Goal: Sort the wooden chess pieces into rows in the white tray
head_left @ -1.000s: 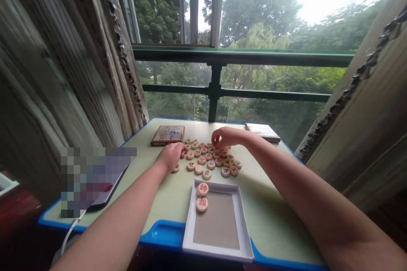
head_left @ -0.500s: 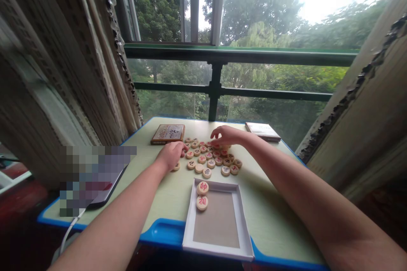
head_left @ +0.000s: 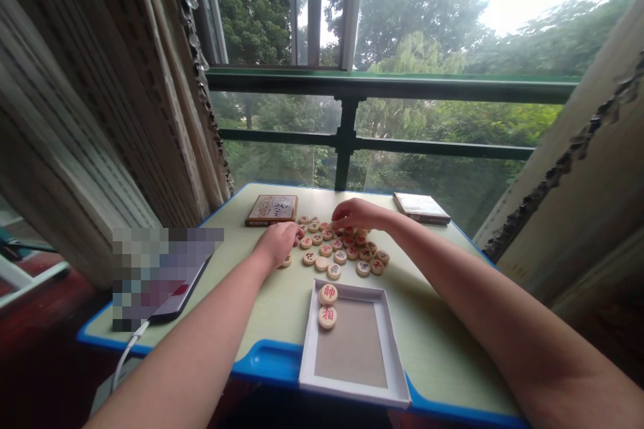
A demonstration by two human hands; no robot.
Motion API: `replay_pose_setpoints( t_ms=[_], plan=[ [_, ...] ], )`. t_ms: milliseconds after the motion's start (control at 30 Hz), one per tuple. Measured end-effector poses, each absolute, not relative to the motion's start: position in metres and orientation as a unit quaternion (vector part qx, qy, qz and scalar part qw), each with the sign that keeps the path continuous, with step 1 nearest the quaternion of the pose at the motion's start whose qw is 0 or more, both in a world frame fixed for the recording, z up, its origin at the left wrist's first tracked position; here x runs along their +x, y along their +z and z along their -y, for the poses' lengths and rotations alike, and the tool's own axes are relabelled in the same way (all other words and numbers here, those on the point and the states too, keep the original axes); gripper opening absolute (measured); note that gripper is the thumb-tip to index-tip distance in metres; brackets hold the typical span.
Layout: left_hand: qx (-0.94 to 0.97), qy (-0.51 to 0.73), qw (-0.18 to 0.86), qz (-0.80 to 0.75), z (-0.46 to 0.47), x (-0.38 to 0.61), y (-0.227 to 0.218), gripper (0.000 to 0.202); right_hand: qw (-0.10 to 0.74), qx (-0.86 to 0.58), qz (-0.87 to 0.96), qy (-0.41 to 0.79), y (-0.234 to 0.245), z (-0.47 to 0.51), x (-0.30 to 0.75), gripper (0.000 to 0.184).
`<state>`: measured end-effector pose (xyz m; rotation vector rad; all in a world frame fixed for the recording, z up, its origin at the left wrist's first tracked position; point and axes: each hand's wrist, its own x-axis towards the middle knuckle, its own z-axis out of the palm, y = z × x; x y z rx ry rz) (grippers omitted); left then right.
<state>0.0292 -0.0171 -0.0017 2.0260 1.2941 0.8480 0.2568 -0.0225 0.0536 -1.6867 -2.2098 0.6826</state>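
Round wooden Chinese chess pieces (head_left: pixel 340 257) with red or black characters lie in a loose pile mid-table. At the pile's left edge rests my left hand (head_left: pixel 278 243), its fingers curled by the pieces; what they may hold is hidden. My right hand (head_left: pixel 359 214) reaches over the far side of the pile, fingers bent down and drawn together among the pieces. Its fingertips partly hide what is under them. Nearer to me stands a shallow white box tray (head_left: pixel 397 348). Inside it, at the upper left, are a red-marked piece (head_left: pixel 328 293) and another red-marked piece (head_left: pixel 327 317).
A flat decorated box (head_left: pixel 272 209) lies at the back left, a pale flat box (head_left: pixel 421 206) at the back right. On the left is a partly blurred device (head_left: pixel 186 291) with a white cable (head_left: pixel 123 353). Beyond the table (head_left: pixel 443 362) are a railing (head_left: pixel 402 86) and window.
My right hand has lowered onto the pieces and its spread fingers have drawn together. My left hand stays by the pile's left edge. The whole view has shifted slightly.
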Motion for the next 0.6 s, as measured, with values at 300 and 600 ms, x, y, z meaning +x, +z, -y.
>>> replay_pose_setpoints(
  t_ms=[300, 600],
  plan=[
    [0.765, 0.306, 0.287, -0.488, 0.0164, 0.029, -0.0014, 0.036, 0.165, -0.59, 0.734, 0.292, 0.0536, 0.0223, 0.257, 0.022],
    [0.768, 0.308, 0.281, -0.486, 0.0177, 0.0292, 0.0, 0.034, 0.119, -0.606, 0.771, 0.156, 0.0469, 0.0167, 0.2571, 0.021]
  ],
)
